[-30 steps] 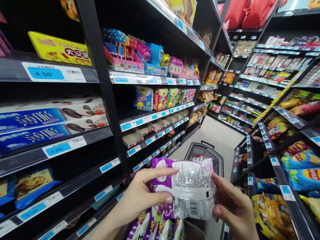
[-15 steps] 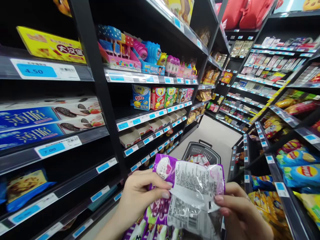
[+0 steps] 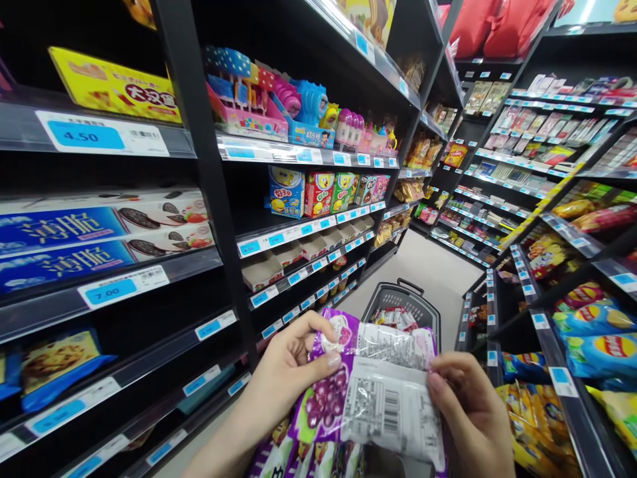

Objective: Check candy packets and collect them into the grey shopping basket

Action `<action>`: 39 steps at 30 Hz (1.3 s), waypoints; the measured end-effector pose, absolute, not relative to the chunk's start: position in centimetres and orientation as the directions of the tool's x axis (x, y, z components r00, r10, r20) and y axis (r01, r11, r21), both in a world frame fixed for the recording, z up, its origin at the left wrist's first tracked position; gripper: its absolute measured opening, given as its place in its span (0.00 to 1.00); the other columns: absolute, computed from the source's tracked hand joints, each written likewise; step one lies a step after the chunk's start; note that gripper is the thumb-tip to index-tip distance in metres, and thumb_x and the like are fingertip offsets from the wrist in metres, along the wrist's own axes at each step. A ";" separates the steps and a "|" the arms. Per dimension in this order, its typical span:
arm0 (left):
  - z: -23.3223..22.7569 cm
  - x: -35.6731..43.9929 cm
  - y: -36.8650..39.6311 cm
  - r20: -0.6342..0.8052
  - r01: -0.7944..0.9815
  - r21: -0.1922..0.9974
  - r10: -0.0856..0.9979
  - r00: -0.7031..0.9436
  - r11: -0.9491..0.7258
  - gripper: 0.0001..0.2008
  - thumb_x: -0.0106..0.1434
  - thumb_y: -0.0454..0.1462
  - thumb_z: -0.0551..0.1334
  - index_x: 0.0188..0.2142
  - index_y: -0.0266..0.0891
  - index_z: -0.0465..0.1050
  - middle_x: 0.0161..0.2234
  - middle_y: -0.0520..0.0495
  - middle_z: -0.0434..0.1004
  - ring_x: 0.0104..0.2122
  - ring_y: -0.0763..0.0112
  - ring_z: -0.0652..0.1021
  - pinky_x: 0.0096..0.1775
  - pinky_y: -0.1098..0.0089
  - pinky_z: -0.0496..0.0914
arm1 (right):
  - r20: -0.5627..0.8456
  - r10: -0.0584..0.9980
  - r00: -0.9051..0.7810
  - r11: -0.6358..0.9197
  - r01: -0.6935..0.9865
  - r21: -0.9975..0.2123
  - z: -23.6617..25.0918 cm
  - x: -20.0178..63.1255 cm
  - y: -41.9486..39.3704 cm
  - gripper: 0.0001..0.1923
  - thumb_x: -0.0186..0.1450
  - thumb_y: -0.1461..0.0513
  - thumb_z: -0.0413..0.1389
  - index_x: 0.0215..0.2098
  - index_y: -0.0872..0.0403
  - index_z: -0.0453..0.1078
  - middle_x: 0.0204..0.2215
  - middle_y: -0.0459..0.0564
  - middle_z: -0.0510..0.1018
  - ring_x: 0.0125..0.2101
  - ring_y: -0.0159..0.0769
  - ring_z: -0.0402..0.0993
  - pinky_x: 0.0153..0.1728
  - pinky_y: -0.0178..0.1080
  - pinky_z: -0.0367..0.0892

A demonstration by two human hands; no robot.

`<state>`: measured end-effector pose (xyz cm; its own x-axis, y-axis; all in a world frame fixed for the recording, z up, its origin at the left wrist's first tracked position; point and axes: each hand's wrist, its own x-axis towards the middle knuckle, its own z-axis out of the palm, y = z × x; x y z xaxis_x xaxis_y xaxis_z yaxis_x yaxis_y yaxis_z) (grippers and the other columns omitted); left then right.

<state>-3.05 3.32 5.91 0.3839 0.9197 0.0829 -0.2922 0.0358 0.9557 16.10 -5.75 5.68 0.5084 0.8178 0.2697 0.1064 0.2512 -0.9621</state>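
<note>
Low in the middle of the head view I hold a purple snack packet with a grape picture and a white printed back. My left hand pinches its upper left edge, thumb on top. At the packet's right edge, my right hand grips it with the fingers curled. More purple packets of the same kind lie just below the hands.
A dark shopping basket with packets inside stands on the aisle floor ahead. Black shelves with biscuit boxes and candy boxes line the left. Crisp bags fill the right shelves. The pale floor runs forward.
The packet has been turned in my hands: its printed back now faces down-right and the grape picture shows more. Both hands stayed on it.
</note>
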 end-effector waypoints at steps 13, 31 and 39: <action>6.8 -4.0 3.9 -0.021 -0.178 0.972 0.816 0.578 0.151 0.09 0.53 0.36 0.68 0.35 0.40 0.83 0.29 0.45 0.83 0.28 0.65 0.80 0.33 0.71 0.71 | 0.277 0.749 0.602 0.284 0.085 -0.955 4.6 17.2 -6.1 0.12 0.53 0.52 0.67 0.28 0.51 0.79 0.23 0.49 0.79 0.19 0.34 0.71 0.18 0.33 0.65; 5.2 -3.6 4.0 -0.018 -0.021 0.999 0.836 0.549 0.035 0.26 0.59 0.45 0.65 0.56 0.43 0.66 0.37 0.45 0.80 0.33 0.66 0.78 0.38 0.67 0.71 | 0.678 0.628 0.382 0.386 0.603 -0.698 5.6 14.0 -4.3 0.10 0.68 0.63 0.52 0.28 0.52 0.64 0.20 0.41 0.64 0.20 0.29 0.60 0.22 0.32 0.56; 5.9 -3.6 2.7 0.072 -0.381 0.913 0.861 0.503 0.147 0.42 0.49 0.47 0.72 0.61 0.38 0.62 0.50 0.35 0.76 0.48 0.48 0.76 0.49 0.59 0.71 | 0.811 0.515 -0.278 0.652 0.741 -0.161 8.1 10.1 -1.8 0.13 0.64 0.72 0.48 0.43 0.61 0.71 0.28 0.53 0.75 0.30 0.39 0.67 0.33 0.42 0.68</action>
<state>-3.65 2.69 5.92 0.5029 0.8614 0.0716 -0.3812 0.1466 0.9128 10.06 -1.83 8.13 -0.2775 0.5153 0.8108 0.7408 0.6521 -0.1609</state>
